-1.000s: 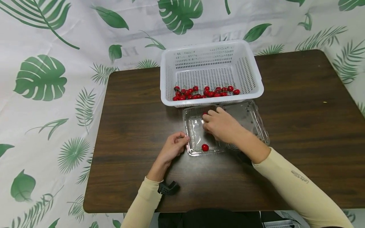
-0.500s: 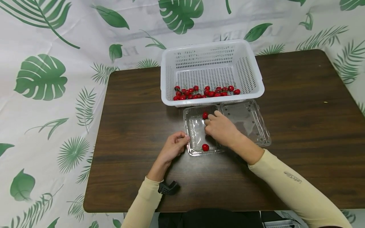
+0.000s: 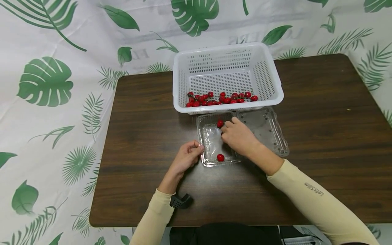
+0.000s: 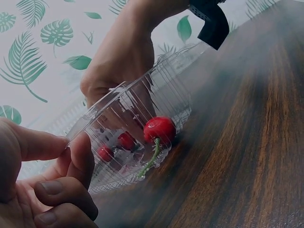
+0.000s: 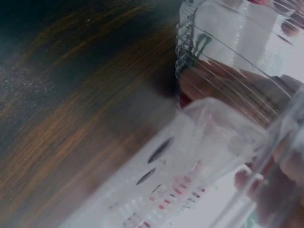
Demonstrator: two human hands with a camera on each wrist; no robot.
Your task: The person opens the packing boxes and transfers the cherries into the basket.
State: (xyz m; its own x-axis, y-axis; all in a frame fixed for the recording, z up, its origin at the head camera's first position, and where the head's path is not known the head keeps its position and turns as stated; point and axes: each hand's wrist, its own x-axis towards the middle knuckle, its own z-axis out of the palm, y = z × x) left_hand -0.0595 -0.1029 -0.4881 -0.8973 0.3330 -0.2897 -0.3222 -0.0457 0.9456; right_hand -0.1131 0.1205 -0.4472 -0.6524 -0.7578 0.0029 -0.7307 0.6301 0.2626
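Note:
A clear plastic clamshell box lies with its lid folded out to the right. My left hand pinches the box's left rim between thumb and forefinger; the left wrist view shows this grip close up. Inside the box, my right hand reaches down with curled fingers, around a cherry seen through the wall in the left wrist view. From the head this cherry is hidden under the hand. One cherry sits at the far end, beside the right fingers. Another cherry with a green stem lies at the near end.
Behind the box stands a white perforated basket, with many cherries gathered along its near side. The open lid spreads under the right forearm. A dark wood table carries everything, against a leaf-print sheet.
My right hand has drawn slightly back and right from the far cherry, which shows more fully now. The left hand keeps its hold on the rim.

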